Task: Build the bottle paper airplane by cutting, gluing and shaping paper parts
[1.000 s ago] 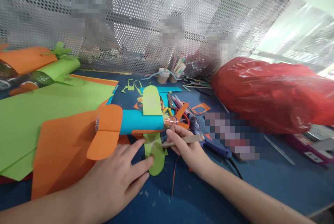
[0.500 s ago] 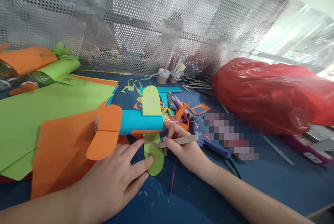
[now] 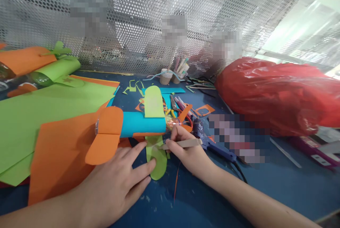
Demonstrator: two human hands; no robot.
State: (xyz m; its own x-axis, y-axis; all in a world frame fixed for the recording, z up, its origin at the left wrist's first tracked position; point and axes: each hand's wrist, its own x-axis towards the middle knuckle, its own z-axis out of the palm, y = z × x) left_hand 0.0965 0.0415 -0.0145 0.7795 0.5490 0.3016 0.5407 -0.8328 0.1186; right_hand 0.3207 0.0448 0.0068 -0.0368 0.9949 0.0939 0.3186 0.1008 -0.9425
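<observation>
A bottle wrapped in blue paper (image 3: 143, 122) lies sideways in front of me, shaped like an airplane. One green paper wing (image 3: 154, 102) points away from me, and a second green wing (image 3: 159, 170) extends toward me. Orange tail pieces (image 3: 109, 120) sit at its left end; orange propeller-like blades (image 3: 185, 113) are at the bottle's neck. My left hand (image 3: 119, 176) rests with its fingers spread, fingertips on the near green wing. Pinched in my right hand (image 3: 187, 151) is a beige pen (image 3: 189, 143), its tip at that wing. Whether it leaves a mark is too faint to tell.
Green sheets (image 3: 50, 104) and an orange sheet (image 3: 63, 150) cover the left side. Behind my right hand lie a blue glue gun (image 3: 219, 150), scissors (image 3: 174, 104) and paper scraps. Cups of pens (image 3: 180, 73) stand near the perforated metal panel (image 3: 138, 26). A red plastic bag (image 3: 268, 96) bulges at right.
Both hands and the paper airplane keep almost the same place. The view has shifted very slightly; the pen tip stays at the near green wing.
</observation>
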